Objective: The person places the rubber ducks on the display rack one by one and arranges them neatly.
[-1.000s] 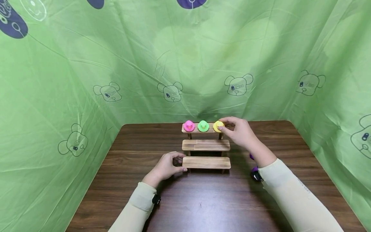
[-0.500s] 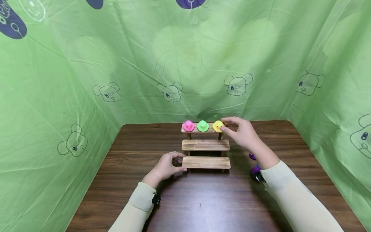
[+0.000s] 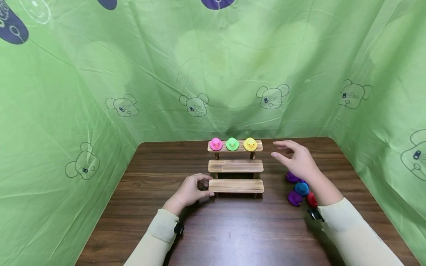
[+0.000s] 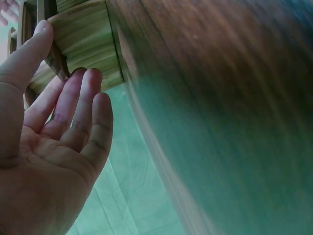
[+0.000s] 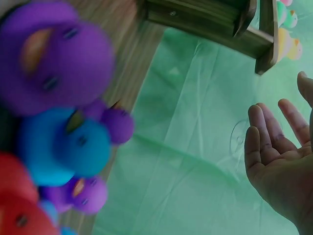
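A three-tier wooden display stand (image 3: 236,186) stands on the table. Pink (image 3: 216,144), green (image 3: 232,144) and yellow (image 3: 250,144) rubber ducks sit in a row on its top tier, facing front. My left hand (image 3: 189,191) holds the left end of the bottom tier, thumb at the front and fingers behind, as the left wrist view also shows. To the right of the top tier hovers my right hand (image 3: 297,159), fingers spread and holding nothing. Below it lie purple (image 3: 294,198), blue (image 3: 301,189) and red (image 3: 312,200) rubber ducks, partly hidden by the forearm.
The brown wood-grain table (image 3: 229,229) has its back edge just behind the stand. A green cloth (image 3: 233,74) printed with bear faces hangs behind and at both sides. In the right wrist view, several loose ducks (image 5: 63,142) crowd the left side.
My right hand has let go of the yellow duck and drawn back to the right, uncovering more loose ducks. The left hand stays at the stand.
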`<state>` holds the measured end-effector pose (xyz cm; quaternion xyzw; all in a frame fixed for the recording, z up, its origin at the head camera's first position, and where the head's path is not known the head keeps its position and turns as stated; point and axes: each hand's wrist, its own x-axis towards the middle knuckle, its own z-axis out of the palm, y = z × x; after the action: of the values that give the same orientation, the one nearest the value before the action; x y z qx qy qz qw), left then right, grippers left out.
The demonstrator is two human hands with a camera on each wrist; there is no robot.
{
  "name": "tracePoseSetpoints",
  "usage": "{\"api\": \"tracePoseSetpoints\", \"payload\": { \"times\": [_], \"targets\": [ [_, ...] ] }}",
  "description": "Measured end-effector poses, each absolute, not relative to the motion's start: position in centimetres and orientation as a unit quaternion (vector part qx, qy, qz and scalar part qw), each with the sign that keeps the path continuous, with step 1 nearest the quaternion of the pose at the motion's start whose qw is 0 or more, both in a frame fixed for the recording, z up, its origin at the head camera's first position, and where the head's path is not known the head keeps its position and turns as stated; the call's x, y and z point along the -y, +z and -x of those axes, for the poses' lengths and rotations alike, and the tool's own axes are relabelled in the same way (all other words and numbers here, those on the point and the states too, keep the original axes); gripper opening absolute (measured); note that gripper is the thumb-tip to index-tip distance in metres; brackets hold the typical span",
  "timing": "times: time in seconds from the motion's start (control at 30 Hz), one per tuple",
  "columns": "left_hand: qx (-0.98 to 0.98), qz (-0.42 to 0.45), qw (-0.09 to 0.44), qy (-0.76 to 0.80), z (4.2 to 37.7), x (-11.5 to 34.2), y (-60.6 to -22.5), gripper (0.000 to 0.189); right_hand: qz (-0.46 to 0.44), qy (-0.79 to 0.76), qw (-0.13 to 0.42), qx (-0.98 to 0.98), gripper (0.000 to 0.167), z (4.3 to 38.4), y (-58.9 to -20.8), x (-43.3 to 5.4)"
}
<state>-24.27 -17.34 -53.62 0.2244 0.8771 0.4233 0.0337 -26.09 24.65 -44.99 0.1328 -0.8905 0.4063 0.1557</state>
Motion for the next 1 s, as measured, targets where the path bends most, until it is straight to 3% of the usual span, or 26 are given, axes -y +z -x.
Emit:
{"api": "tracePoseSetpoints", "payload": {
  "times": [0.37,0.63,1.0],
  "targets": [
    [-0.878,-0.227,0.029,0.420,24.3,17.3,-53.8,0.047,-0.102,0.365,0.146,0.914,0.042,23.3,-47.3,-29.2],
    [-0.879,-0.228,0.027,0.418,24.4,17.5,-53.8,0.048,-0.055,0.343,0.099,0.933,0.047,21.6,-49.2,-33.2],
    [-0.880,-0.223,0.036,0.419,24.3,17.4,-53.6,0.048,-0.056,0.315,0.049,0.946,0.053,19.6,-51.4,-37.2]
  ]
}}
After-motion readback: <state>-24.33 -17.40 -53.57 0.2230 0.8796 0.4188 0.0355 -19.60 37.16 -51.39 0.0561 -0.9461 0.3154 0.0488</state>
